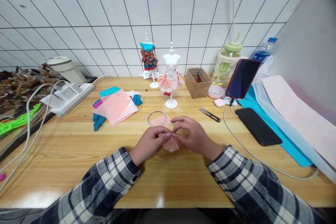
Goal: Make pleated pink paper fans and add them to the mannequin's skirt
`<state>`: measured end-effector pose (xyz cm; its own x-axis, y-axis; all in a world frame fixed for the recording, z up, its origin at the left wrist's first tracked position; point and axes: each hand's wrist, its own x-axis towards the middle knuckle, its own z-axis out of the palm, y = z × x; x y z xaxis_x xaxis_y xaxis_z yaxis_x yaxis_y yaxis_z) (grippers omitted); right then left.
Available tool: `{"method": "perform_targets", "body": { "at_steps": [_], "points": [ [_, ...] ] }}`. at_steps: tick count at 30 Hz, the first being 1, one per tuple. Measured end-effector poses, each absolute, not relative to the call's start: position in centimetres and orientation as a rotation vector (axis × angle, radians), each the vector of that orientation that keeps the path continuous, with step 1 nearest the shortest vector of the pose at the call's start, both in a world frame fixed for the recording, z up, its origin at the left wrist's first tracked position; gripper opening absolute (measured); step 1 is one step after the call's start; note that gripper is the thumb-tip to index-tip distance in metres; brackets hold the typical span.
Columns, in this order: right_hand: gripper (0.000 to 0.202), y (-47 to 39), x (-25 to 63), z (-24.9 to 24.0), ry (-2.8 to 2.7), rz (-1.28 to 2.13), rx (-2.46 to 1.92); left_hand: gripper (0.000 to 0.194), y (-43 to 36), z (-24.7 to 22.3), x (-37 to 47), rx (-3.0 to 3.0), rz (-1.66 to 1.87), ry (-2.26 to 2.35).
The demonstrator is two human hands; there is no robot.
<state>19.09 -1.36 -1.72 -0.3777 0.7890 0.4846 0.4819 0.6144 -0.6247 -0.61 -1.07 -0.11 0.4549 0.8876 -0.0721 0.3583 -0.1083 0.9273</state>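
Note:
Between my two hands is a pleated fan of peach paper [172, 145], its folds spreading downward toward me. My left hand [152, 140] pinches its gathered top from the left. From the right, my right hand [193, 133] has thumb and fingers closed at the same gathered point; the fingertips partly hide it. Just beyond lie a flat peach sheet [166, 118] and a thin silver ring [148, 119] partly on it. Farther back stands a white mini dress form [172, 63] with a pleated peach skirt [165, 83] around its hips.
Thread snips [210, 114] lie to the right, near a black phone [258, 126] and a white cable. Coloured sheets [115, 106] are piled at left. Behind are a cardboard box [197, 87], a pink dish [216, 92], a second dressed form [148, 57] and a propped phone [243, 78].

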Motion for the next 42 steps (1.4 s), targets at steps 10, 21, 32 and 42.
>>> {"method": "perform_targets", "body": {
  "at_steps": [10, 21, 32, 42],
  "points": [
    [0.006, -1.6, 19.1, -1.3, -1.981, 0.554, -1.005, 0.034, -0.9, -0.1, -0.7, 1.599, 0.593, 1.022],
    [0.031, -0.5, 19.8, -2.0, -1.796, 0.896, -0.897, 0.033, -0.7, -0.1, -1.2, 1.455, 0.59, 0.938],
    [0.018, -1.7, 19.4, -0.8, -1.942, 0.7, -0.776, 0.03, -0.8, -0.7, -1.4, 1.323, 0.591, 0.861],
    [0.004, -2.1, 19.3, -0.8, -2.08, 0.38, -0.837, 0.028, -1.1, -0.2, -0.9, 1.375, 0.569, 0.883]
  ]
}}
